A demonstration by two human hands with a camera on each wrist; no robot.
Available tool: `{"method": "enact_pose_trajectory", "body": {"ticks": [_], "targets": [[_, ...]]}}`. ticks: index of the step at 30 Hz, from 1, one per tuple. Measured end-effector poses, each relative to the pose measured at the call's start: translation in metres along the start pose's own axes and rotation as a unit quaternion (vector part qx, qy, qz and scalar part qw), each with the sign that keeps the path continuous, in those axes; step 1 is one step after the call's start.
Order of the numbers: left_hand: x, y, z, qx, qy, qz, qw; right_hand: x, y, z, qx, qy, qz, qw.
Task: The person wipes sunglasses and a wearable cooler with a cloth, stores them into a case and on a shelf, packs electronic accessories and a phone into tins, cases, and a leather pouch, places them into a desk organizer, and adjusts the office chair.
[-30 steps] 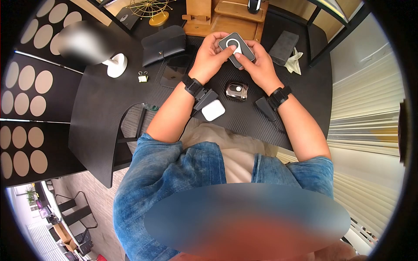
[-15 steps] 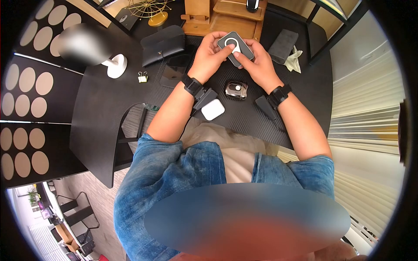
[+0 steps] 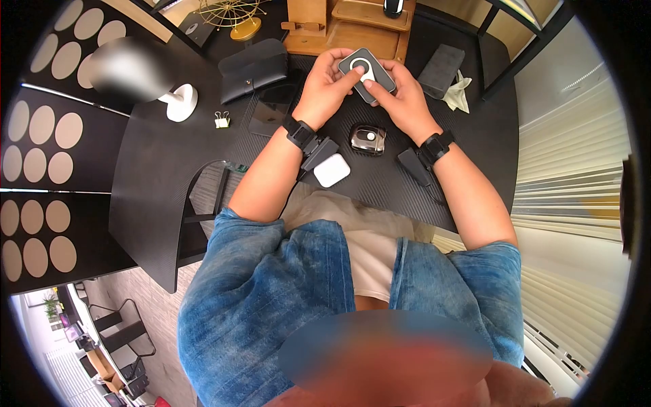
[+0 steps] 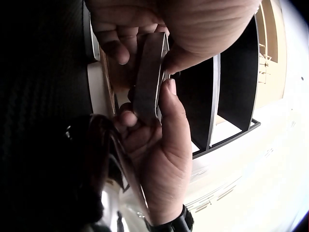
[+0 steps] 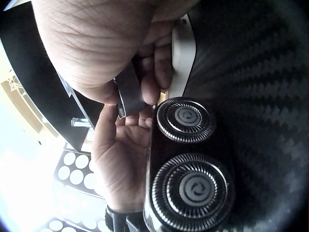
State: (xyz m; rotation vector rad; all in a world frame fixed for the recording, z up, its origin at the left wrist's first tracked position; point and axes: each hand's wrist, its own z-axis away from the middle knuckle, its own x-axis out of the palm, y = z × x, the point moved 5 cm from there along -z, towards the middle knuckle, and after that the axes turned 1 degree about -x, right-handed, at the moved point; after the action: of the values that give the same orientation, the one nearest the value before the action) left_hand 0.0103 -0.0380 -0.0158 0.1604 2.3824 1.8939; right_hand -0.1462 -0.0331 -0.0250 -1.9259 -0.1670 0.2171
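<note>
My left hand (image 3: 322, 88) and right hand (image 3: 409, 102) hold a flat grey power bank (image 3: 381, 73) over the desk, one from each side. A white ring with a short bar marks its upper face. Both thumbs press on that face, the left one within the ring, while the other fingers curl beneath and around the edges. In the left wrist view the power bank (image 4: 148, 77) shows edge-on between the two hands. An electric shaver (image 3: 369, 139) lies on the desk nearer to me, below the hands. Two round cutting heads of the shaver (image 5: 193, 186) face the right wrist camera.
A white rounded case (image 3: 331, 170) lies by my left wrist. Left of the hands are a black pouch (image 3: 251, 78), a binder clip (image 3: 222, 120) and a white lamp base (image 3: 182, 103). A wooden organizer (image 3: 352, 44) stands behind; a dark grey box (image 3: 442, 71) and a cloth (image 3: 458, 97) lie right.
Both hands keep the same hold on the power bank, in nearly the same place. The head view has shifted very slightly.
</note>
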Motion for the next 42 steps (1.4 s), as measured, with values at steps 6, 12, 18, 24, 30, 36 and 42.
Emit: {"method": "enact_pose_trajectory", "body": {"ticks": [6, 12, 18, 24, 30, 36, 42], "targets": [[-0.0006, -0.0021, -0.0007, 0.0, -0.002, 0.004, 1.0, 0.0, -0.0004, 0.0001, 0.001, -0.001, 0.004, 1.0], [-0.0019, -0.0055, -0.0019, -0.002, -0.006, 0.008, 1.0, -0.0004, 0.0013, -0.0003, 0.002, 0.001, 0.005, 1.0], [-0.0018, -0.0065, -0.0021, -0.002, -0.011, 0.018, 1.0, -0.0005, 0.0006, -0.0004, 0.005, 0.002, 0.009, 1.0], [-0.0017, -0.0061, -0.0021, -0.006, -0.012, 0.014, 1.0, -0.0007, 0.0028, -0.0005, 0.001, 0.001, 0.01, 1.0], [-0.0017, -0.0061, -0.0022, -0.004, -0.015, 0.005, 1.0, -0.0005, 0.0017, -0.0003, 0.001, 0.001, 0.007, 1.0], [-0.0016, -0.0055, -0.0013, -0.006, -0.015, 0.004, 1.0, -0.0006, 0.0021, -0.0002, 0.003, -0.002, 0.013, 1.0], [-0.0013, -0.0051, -0.0011, -0.006, -0.017, 0.008, 1.0, -0.0005, 0.0017, -0.0001, 0.002, -0.003, 0.014, 1.0]]}}
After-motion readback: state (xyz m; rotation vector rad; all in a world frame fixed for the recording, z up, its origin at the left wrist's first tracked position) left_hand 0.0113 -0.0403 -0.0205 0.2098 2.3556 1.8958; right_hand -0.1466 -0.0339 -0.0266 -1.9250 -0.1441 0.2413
